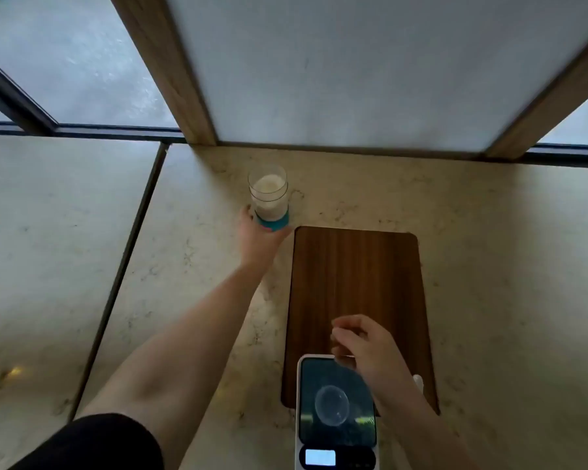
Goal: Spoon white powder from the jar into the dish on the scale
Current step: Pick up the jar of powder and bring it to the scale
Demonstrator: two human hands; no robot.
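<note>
An open clear glass jar (269,195) holds white powder and has a teal band around its base. My left hand (257,237) is stretched out and shut around that base, near the back of the counter. A white scale (299,401) with a dark platform and a lit display stands at the bottom edge. On its platform sits a clear round dish (331,405), which looks empty. My right hand (364,351) hovers just beyond the dish with its fingers curled. I cannot tell whether it holds anything. A small white tip (418,380) shows behind the right wrist.
A dark wooden board (353,276) lies on the marbled counter (190,252), with the scale overlapping its near end. A frosted panel in a wooden frame (353,69) rises behind the jar. A dark seam (123,266) splits the counter on the left.
</note>
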